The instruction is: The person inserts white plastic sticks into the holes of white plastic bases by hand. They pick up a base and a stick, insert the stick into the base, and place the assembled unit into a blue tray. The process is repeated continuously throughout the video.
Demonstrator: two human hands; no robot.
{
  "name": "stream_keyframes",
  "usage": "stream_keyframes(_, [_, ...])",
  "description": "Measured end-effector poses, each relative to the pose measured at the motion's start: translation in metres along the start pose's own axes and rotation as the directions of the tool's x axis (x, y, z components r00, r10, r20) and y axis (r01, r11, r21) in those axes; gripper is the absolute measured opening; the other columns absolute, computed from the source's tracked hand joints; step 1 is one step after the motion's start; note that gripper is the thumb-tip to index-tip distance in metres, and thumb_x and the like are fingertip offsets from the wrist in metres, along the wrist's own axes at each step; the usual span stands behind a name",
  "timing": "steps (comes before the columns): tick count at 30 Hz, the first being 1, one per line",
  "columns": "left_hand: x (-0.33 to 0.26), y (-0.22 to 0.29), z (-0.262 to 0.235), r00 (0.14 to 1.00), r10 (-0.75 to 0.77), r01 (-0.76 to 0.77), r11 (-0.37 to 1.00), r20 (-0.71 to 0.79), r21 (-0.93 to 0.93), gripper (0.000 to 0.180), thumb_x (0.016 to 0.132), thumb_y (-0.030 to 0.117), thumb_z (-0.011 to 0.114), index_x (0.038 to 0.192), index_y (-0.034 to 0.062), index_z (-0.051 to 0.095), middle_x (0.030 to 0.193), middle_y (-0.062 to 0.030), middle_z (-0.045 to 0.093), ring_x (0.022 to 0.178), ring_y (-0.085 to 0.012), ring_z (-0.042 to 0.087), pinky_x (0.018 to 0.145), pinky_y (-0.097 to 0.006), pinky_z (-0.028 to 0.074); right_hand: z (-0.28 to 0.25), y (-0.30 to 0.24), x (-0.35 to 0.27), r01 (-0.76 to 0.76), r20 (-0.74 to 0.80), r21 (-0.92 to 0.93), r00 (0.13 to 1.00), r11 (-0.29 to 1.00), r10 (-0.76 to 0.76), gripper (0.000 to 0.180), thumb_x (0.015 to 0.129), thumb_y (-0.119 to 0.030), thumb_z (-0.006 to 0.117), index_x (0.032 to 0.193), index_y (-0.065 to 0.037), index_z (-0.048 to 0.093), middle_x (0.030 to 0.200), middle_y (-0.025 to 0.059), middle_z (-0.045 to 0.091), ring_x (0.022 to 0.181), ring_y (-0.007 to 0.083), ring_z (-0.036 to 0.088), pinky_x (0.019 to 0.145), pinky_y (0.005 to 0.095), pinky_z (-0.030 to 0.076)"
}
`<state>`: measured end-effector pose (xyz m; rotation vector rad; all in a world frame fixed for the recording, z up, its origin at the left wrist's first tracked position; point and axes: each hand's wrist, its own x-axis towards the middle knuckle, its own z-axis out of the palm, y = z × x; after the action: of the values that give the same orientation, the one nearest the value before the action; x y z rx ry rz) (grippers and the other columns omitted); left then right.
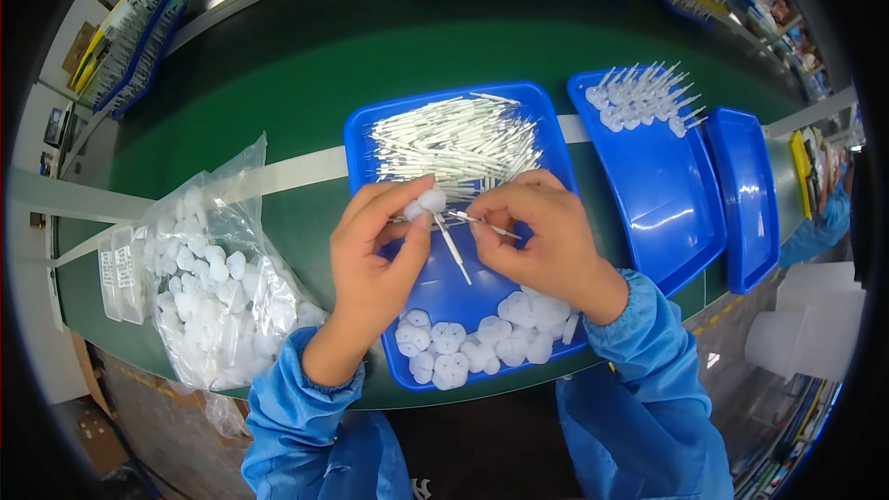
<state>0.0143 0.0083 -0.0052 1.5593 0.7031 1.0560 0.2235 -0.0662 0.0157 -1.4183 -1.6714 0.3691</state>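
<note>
Pinching a white cap [431,200] on its thin stem, left hand [375,259] steadies it over the blue tray [444,301], right hand [542,236] fingertips gripping slim white sticks [482,225] beside it, loose caps [482,347] below the fingers for easy reach

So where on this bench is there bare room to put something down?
The near half of the second blue tray is bare, below its row of assembled pieces. The third blue tray looks empty. Green belt lies open beyond the trays. The middle tray is crowded: sticks, both hands, white caps.
</note>
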Motion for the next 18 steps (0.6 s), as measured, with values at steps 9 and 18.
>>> stream_keyframes(9, [0.0019,-0.0009,0.0008,0.996,0.09,-0.092,0.99,0.024,0.109,0.042,0.095,-0.013,0.074,0.133,0.0029,0.078,0.122,-0.0095,0.067,0.106,-0.0156,0.071,0.085,-0.026,0.065,0.0032,-0.0037,-0.0001,-0.101,-0.05,0.065,0.993,0.993,0.104,0.012,0.086,-0.012,0.087,0.096,-0.012,0.081,0.063,-0.0006,0.067,0.061,0.0183,0.068,0.071,0.0334,0.056])
stream_keyframes(18, [0.0021,0.0008,0.0009,0.99,0.11,-0.13,0.953,0.087,0.275,0.042,0.092,-0.007,0.079,0.132,0.0065,0.08,0.112,-0.0151,0.082,0.087,-0.0207,0.076,0.081,-0.032,0.062,0.0074,0.0002,-0.0038,-0.238,0.081,0.148,0.97,0.96,0.228,0.011,0.094,-0.018,0.084,0.095,-0.008,0.08,0.062,0.0064,0.066,0.051,0.0212,0.063,0.051,0.0343,0.047])
